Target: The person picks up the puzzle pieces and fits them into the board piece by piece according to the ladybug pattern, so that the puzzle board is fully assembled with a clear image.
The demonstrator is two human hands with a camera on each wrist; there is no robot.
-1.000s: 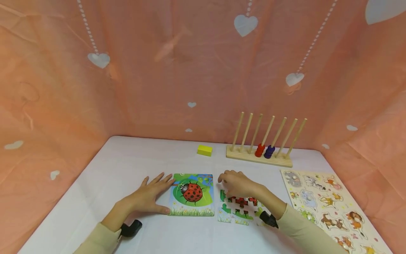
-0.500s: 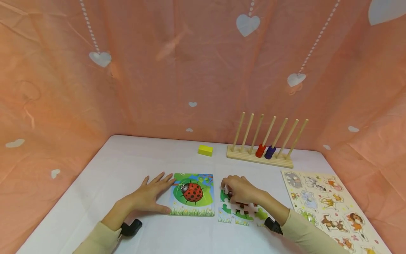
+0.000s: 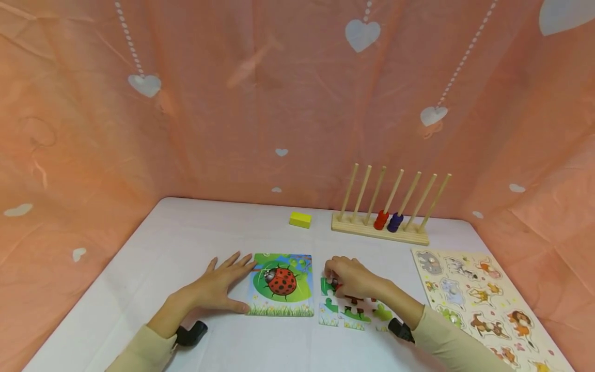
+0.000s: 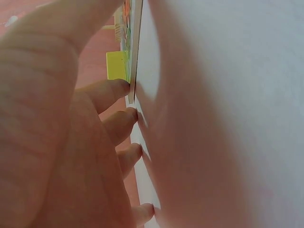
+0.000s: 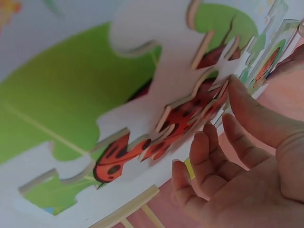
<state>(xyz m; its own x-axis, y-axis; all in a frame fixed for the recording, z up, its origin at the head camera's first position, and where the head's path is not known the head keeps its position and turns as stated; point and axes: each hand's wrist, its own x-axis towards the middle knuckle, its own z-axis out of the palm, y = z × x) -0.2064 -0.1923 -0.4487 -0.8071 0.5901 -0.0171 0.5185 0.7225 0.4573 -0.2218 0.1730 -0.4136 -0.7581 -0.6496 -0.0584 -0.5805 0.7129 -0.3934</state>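
My left hand (image 3: 218, 287) rests with fingers spread at the left edge of a square ladybug picture board (image 3: 281, 305); in the left wrist view its index fingertip touches the board's edge (image 4: 136, 52). To the right of the board lie several loose jigsaw pieces (image 3: 357, 314) showing a matching ladybug, set close together with gaps. Over their upper left part, my right hand (image 3: 355, 279) is bent down. In the right wrist view its thumb and index finger pinch a red ladybug jigsaw piece (image 5: 216, 105), its other fingers loosely curled. The palm covers some pieces from above.
A yellow block (image 3: 300, 220) stands at the back middle of the white table (image 3: 223, 222). Behind the right hand is a wooden peg stand (image 3: 372, 230) with red and purple beads. An animal peg puzzle board (image 3: 483, 305) lies at the right. A pink curtain (image 3: 260, 103) hangs behind.
The right hand has shifted slightly right and down over the jigsaw pieces, its fingers closing around one near the upper left, then stayed there. The left hand has not moved.
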